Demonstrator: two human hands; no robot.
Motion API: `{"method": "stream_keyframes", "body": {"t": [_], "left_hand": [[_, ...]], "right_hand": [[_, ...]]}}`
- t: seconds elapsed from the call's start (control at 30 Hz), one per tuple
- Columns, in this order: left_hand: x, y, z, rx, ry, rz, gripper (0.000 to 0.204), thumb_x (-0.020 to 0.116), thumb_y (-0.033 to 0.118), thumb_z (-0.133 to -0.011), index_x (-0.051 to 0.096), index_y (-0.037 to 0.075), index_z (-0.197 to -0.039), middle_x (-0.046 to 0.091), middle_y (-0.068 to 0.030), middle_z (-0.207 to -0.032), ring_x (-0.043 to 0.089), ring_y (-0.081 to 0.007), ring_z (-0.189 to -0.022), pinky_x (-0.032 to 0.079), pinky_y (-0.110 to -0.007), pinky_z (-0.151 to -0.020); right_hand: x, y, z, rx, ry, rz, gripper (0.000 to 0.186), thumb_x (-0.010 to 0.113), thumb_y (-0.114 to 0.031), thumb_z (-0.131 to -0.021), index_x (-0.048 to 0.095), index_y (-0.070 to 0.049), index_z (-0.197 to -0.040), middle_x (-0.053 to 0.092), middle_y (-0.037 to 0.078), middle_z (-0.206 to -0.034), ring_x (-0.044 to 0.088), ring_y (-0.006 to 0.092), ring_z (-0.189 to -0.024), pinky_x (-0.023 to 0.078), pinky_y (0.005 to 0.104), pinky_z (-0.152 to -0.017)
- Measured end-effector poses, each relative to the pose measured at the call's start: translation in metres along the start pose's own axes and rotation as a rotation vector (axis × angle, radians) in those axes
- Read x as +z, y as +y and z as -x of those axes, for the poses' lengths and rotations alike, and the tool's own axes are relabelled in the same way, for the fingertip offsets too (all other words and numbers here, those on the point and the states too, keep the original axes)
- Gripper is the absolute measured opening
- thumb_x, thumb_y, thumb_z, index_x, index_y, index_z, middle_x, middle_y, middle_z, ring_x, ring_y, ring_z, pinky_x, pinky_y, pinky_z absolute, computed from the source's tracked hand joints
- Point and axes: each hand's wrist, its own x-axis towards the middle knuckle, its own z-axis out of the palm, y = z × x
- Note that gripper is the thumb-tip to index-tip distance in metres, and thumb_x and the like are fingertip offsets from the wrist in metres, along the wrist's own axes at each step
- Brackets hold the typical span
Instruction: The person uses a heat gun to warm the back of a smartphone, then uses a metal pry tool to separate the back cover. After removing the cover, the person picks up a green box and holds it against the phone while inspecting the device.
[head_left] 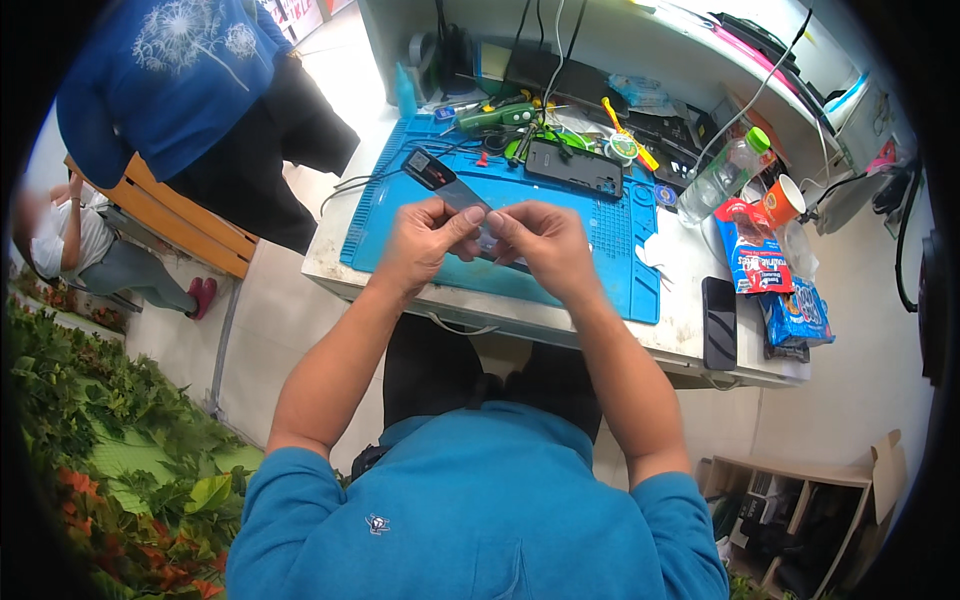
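Above the blue mat, the left hand and right hand pinch 1 thin dark piece (likely to keep it steady). A black frame lies on the mat.

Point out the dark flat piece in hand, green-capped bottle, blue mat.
Dark flat piece [455, 190]: head view, visible middle.
Green-capped bottle [721, 180]: head view, clear body.
Blue mat [380, 207]: head view, bare surface.
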Motion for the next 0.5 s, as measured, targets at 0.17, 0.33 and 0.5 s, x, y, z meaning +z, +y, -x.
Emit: {"method": "stream_keyframes", "body": {"t": [0.17,0.33,0.5], "left_hand": [[-0.026,-0.006,-0.002,-0.126,0.012,-0.055,0.026,0.08,0.025,-0.099,0.075,0.0,-0.101,0.072,-0.0058,-0.082,0.07,-0.0119,-0.065,0.057,-0.026,-0.06],[-0.023,-0.012,0.001,-0.189,0.003,0.015,0.023,0.079,0.023,-0.099,0.074,0.001,-0.098,0.071,-0.0046,-0.081,0.069,-0.0114,-0.063,0.057,-0.025,-0.058],[-0.025,-0.015,0.002,-0.185,-0.035,0.057,0.022,0.071,0.023,-0.104,0.07,0.001,-0.101,0.068,-0.0038,-0.077,0.071,-0.0148,-0.062,0.058,-0.027,-0.056]], "right_hand": [[-0.026,-0.015,-0.007,-0.286,-0.081,1.275,0.058,0.091,-0.038,-0.08,0.074,0.003,-0.117,0.071,0.024,-0.113,0.067,0.0386,-0.109,0.054,0.0473,-0.096],[-0.027,-0.038,-0.03,0.025,-0.309,1.295,0.066,0.095,-0.039,-0.07,0.071,0.002,-0.116,0.069,0.024,-0.113,0.066,0.0389,-0.11,0.052,0.0474,-0.096],[-0.027,-0.044,-0.039,0.107,-0.359,1.159,0.072,0.095,-0.036,-0.067,0.066,0.003,-0.12,0.071,0.024,-0.111,0.068,0.0394,-0.109,0.053,0.0451,-0.094]]}}
